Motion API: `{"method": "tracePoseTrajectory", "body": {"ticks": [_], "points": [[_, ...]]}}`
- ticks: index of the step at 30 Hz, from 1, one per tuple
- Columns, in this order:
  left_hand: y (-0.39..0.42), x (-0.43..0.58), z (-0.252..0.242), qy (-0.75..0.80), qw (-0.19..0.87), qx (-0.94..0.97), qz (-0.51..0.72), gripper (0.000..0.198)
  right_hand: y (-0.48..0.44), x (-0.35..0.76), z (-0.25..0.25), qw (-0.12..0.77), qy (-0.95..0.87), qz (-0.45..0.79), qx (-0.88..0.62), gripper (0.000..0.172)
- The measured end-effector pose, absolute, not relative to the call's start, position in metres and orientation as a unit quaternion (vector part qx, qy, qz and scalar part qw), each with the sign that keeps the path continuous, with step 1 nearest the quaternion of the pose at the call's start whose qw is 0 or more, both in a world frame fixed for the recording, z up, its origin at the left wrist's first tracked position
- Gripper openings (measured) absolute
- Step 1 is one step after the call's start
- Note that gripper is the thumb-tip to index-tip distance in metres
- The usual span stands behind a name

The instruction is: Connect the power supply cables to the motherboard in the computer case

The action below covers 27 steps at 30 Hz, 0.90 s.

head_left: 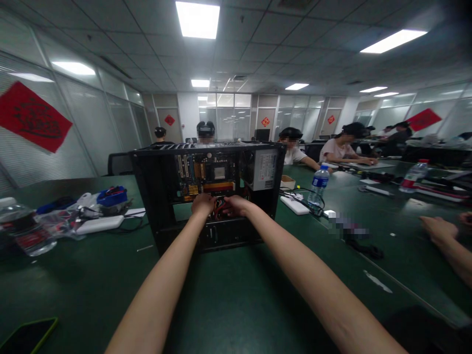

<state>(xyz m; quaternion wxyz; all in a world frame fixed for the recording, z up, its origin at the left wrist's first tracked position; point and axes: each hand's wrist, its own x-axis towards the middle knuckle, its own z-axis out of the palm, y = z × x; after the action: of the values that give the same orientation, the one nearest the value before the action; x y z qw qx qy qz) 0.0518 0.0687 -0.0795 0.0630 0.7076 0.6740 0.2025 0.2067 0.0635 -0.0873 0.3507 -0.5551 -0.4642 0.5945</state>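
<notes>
An open black computer case (147,196) stands on the green table in front of me. Inside it a motherboard (199,172) shows at the upper middle, with a silver power supply (264,169) to its right. Both my hands reach into the case below the motherboard. My left hand (202,202) is closed, fingertips pinched at a bundle of thin coloured cables (219,207). Facing it, my right hand (236,205) has its fingers curled round the same cables. The cable ends are hidden behind my fingers and in the dark of the case.
Left of the case are a large water bottle (27,228), a white power bank (100,224) and a blue container (112,195). On the right lie another white box (294,204), a blue-capped bottle (320,184) and black cables. A phone (29,337) lies near left; a co-worker's hand (438,228) rests far right.
</notes>
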Motion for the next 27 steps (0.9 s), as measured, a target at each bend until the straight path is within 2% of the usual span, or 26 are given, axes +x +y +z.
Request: {"method": "tracePoseTrajectory", "body": {"ticks": [14, 27], "points": [[0.076, 0.048, -0.094, 0.665, 0.108, 0.715, 0.185, 0.038, 0.079, 0.204, -0.088, 0.322, -0.409, 0.658, -0.544, 0.032], [0.066, 0.052, -0.084, 0.656, 0.072, 0.728, 0.188, 0.041, 0.073, 0.203, -0.084, 0.350, -0.370, 0.699, -0.501, 0.027]]}}
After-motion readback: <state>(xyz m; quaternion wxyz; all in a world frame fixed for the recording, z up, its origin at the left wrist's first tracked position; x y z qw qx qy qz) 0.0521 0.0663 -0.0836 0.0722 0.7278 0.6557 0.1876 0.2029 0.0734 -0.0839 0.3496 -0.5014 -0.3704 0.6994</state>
